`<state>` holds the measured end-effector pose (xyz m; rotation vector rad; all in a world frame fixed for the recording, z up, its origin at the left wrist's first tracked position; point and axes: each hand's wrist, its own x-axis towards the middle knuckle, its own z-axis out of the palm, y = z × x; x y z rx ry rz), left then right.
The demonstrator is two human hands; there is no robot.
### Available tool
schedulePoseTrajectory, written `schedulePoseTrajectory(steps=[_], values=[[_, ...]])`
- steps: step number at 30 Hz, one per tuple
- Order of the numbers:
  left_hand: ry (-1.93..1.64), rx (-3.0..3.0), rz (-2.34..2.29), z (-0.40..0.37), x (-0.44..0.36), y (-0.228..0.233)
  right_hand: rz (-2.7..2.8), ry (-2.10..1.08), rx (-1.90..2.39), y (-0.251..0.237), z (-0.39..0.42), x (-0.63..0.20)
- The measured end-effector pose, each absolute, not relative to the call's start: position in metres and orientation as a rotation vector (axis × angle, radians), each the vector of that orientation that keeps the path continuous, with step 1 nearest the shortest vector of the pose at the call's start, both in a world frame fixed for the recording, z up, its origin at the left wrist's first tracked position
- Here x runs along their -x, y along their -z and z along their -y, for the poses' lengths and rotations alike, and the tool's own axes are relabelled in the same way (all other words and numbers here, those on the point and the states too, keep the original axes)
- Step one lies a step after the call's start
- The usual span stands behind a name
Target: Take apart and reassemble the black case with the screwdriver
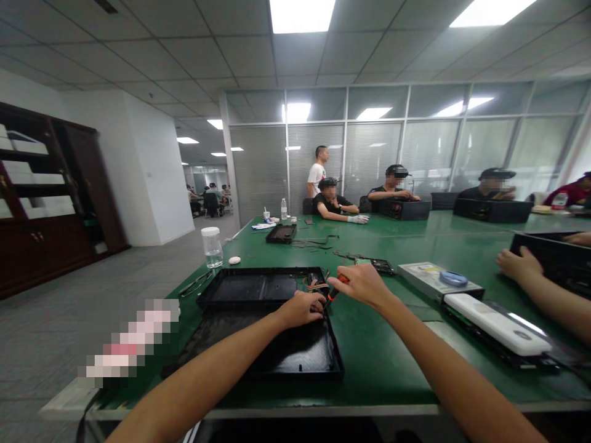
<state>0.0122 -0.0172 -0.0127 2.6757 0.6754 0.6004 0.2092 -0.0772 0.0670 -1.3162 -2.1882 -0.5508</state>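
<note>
A black plastic case [295,354] lies opened flat in front of me, with its second shallow half [244,286] behind. Coloured wires [317,287] show at that half's right end. My right hand [364,284] is closed round the handle of an orange-and-black screwdriver [333,293], which slants down to the left. Beside the screwdriver's lower end, my left hand [302,309] has its fingers curled together over the case's right side. Whatever those fingers pinch is hidden, as is the screwdriver's tip.
A clear jar [212,249] and glasses [196,283] are at the left. To the right stand a metal box [427,277] with a blue tape roll [454,279] and a long white device [496,323]. Another person's hand [521,264] holds a black case [545,255]. Co-workers sit across the green table [383,363].
</note>
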Motion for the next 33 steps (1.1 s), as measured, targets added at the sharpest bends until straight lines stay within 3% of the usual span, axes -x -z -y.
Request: schedulePoseTrajectory(steps=[9, 19, 22, 28, 33], values=[[-0.611, -2.706, -0.671, 0.02, -0.01, 0.011, 2.462, 0.682, 1.609, -0.108, 0.099, -0.176], [-0.594, -2.771, -0.692, 0.021, -0.009, 0.009, 2.368, 0.615, 1.637, -0.098, 0.088, -0.195], [-0.582, -2.825, -0.66, 0.025, -0.008, 0.006, 2.217, 0.354, 1.548, -0.07, 0.074, -0.225], [-0.573, -3.014, -0.624, 0.037, -0.008, -0.002, 1.522, -0.647, 1.234, -0.007, 0.039, -0.297], [-0.528, -3.09, -0.497, 0.036, -0.012, 0.0, 1.016, -1.001, 0.912, -0.003, 0.029, -0.303]])
